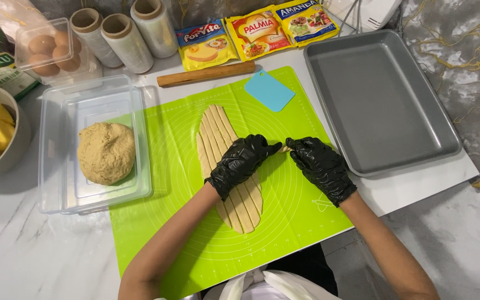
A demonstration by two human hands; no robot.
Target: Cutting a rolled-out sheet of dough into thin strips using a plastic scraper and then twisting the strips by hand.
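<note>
Big green mat (284, 222) spread across the middle of a white counter (29, 250), printed with circles. Right of it and touching its edge, grey metal tray (381, 100), nothing in it. Left, overlapping the mat's edge, clear plastic tub (56, 183) with a round tan dough ball (106, 153) sitting inside. Far left edge, bowl (15, 147) piled with yellow stuff, only partly in shot. Mid-mat, flat oval dough sheet (218, 133) cut lengthwise into strips, near end running under the left hand. Far side of the mat, wooden rolling pin (206, 73) lying crosswise, three wrap rolls (126, 39) leaning behind it, egg box (51, 47) to their left, three food sachets (256, 33) to their right. Small blue scraper (269, 90) on the mat's far right part. Both hands in black gloves: left hand (240, 162) over the strips, right hand (320, 164) just right of it, not touching each other. Thin dough strip (283, 148) pinched between them, each hand clamped on one end, held just over the mat right beside the sheet.
</note>
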